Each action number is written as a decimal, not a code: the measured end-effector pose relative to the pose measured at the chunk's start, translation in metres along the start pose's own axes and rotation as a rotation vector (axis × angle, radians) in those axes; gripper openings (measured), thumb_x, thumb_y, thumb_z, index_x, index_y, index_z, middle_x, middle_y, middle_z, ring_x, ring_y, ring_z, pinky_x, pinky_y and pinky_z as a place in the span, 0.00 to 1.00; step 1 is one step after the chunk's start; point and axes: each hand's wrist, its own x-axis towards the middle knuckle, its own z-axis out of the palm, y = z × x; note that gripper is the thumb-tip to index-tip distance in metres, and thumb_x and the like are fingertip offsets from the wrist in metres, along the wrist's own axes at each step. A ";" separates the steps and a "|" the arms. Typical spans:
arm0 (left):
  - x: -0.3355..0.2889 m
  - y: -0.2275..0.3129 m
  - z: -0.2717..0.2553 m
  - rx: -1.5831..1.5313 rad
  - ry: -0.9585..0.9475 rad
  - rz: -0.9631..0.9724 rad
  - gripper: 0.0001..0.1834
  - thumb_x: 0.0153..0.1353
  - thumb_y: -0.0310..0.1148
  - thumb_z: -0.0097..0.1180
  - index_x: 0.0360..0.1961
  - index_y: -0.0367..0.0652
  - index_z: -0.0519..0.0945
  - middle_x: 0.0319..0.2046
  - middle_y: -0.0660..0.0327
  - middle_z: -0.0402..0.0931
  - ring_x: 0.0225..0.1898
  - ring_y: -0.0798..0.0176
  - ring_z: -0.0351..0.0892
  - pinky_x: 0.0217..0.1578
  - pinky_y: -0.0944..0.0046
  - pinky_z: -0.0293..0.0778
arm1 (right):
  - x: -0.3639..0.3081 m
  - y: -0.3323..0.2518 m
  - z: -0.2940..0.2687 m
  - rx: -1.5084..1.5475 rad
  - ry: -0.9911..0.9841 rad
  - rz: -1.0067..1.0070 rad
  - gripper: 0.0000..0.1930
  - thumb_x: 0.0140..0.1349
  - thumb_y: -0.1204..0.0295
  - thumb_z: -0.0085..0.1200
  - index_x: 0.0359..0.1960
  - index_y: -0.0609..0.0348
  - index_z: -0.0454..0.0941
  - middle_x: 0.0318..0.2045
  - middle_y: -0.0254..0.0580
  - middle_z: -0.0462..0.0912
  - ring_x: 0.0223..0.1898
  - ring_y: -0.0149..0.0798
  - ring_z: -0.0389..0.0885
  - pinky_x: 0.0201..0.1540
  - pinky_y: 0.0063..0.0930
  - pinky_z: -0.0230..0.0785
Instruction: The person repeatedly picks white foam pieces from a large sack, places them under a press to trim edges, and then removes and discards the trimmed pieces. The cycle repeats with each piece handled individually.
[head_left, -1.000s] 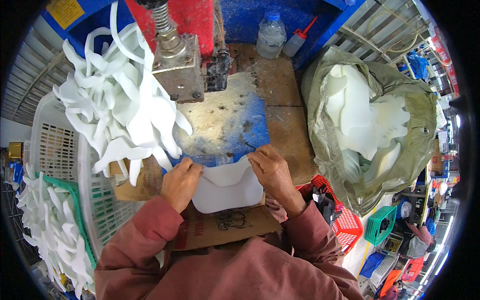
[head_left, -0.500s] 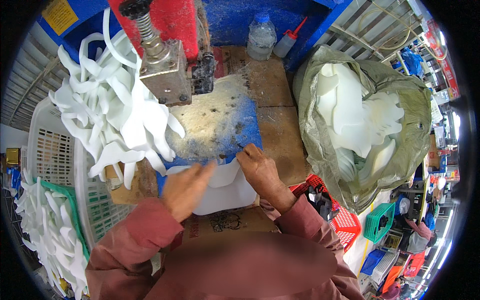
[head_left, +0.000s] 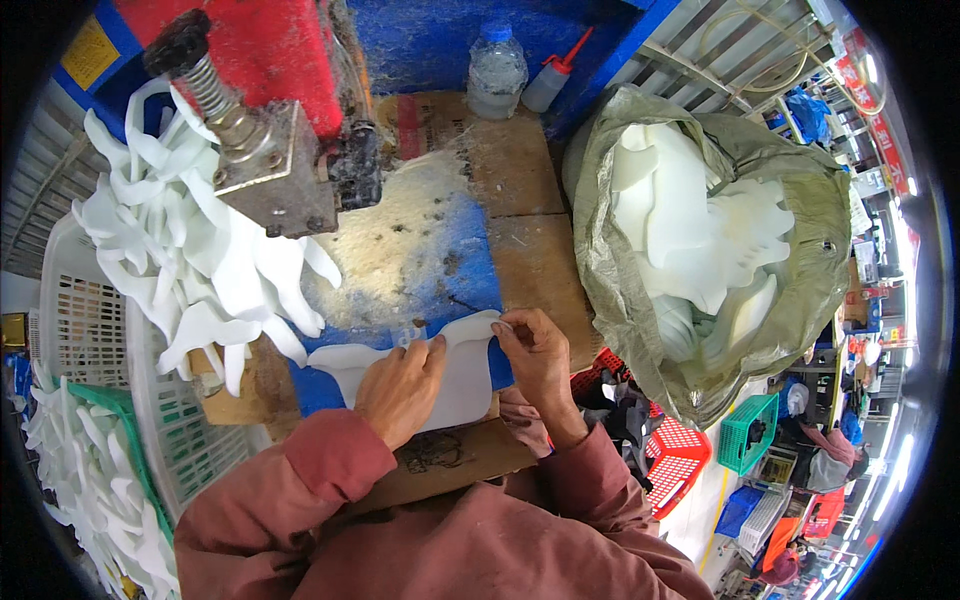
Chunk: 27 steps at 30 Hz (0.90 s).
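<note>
A white foam sheet (head_left: 462, 392) lies at the front edge of the blue work surface (head_left: 465, 235). Along its upper edge runs a narrow wavy band of the same white material, reaching out to both sides; whether it is a fold or a separate piece I cannot tell. My left hand (head_left: 403, 390) is closed over the middle of this band, fingertips together at the edge. At the band's right end, my right hand (head_left: 541, 362) pinches the corner between thumb and fingers.
A red machine with a metal block (head_left: 275, 165) overhangs the surface at left. Beyond it hang curved white foam strips (head_left: 215, 260), above a white basket (head_left: 185, 425). To the right stands a green woven sack (head_left: 590, 235) of white pieces. A clear bottle (head_left: 497, 75) stands behind.
My left hand has come to rest on the foam's upper edge after a blurred motion. The right hand has turned and now pinches the corner. The whole view has shifted slightly.
</note>
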 end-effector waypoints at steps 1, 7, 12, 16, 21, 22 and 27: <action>0.000 0.001 0.000 0.014 0.002 -0.003 0.26 0.60 0.25 0.57 0.61 0.31 0.74 0.40 0.53 0.74 0.35 0.53 0.81 0.34 0.57 0.81 | 0.001 -0.001 0.000 -0.049 0.004 -0.027 0.06 0.63 0.77 0.66 0.39 0.60 0.83 0.32 0.41 0.81 0.32 0.34 0.79 0.36 0.28 0.73; -0.002 0.002 0.001 -0.033 -0.007 -0.029 0.27 0.60 0.22 0.55 0.63 0.30 0.74 0.41 0.51 0.74 0.38 0.50 0.81 0.38 0.53 0.80 | 0.006 -0.010 -0.002 -0.206 0.006 -0.127 0.07 0.62 0.79 0.66 0.40 0.59 0.85 0.30 0.41 0.78 0.30 0.37 0.79 0.35 0.31 0.72; -0.002 0.002 0.000 -0.040 -0.012 -0.026 0.28 0.60 0.22 0.55 0.63 0.30 0.74 0.40 0.52 0.74 0.38 0.51 0.80 0.39 0.53 0.79 | 0.010 -0.011 -0.004 -0.209 -0.005 -0.197 0.07 0.62 0.80 0.64 0.42 0.60 0.86 0.31 0.44 0.79 0.31 0.41 0.80 0.36 0.32 0.74; -0.003 0.002 0.000 -0.046 0.001 -0.028 0.27 0.61 0.23 0.55 0.63 0.31 0.75 0.39 0.53 0.73 0.38 0.52 0.79 0.38 0.54 0.79 | 0.010 -0.012 -0.011 -0.203 -0.075 -0.145 0.06 0.64 0.80 0.62 0.42 0.62 0.86 0.34 0.43 0.83 0.34 0.38 0.81 0.37 0.30 0.74; -0.003 0.000 0.003 0.032 0.036 0.010 0.27 0.60 0.26 0.56 0.62 0.31 0.75 0.39 0.56 0.73 0.37 0.56 0.80 0.35 0.58 0.80 | 0.012 -0.012 -0.012 -0.222 -0.087 -0.185 0.06 0.65 0.80 0.60 0.42 0.63 0.86 0.34 0.45 0.83 0.34 0.41 0.82 0.37 0.32 0.74; -0.003 0.000 0.003 0.033 0.043 0.013 0.27 0.60 0.26 0.56 0.62 0.31 0.75 0.39 0.56 0.73 0.37 0.56 0.80 0.35 0.58 0.79 | 0.012 -0.012 -0.012 -0.214 -0.101 -0.166 0.06 0.65 0.80 0.60 0.42 0.63 0.86 0.34 0.45 0.83 0.34 0.41 0.82 0.37 0.32 0.74; -0.002 0.001 0.002 -0.007 0.013 -0.008 0.27 0.61 0.24 0.55 0.63 0.32 0.75 0.38 0.55 0.73 0.37 0.53 0.79 0.36 0.56 0.79 | 0.014 -0.006 -0.009 -0.248 -0.095 -0.142 0.06 0.64 0.79 0.61 0.41 0.62 0.86 0.34 0.46 0.83 0.35 0.44 0.83 0.38 0.34 0.74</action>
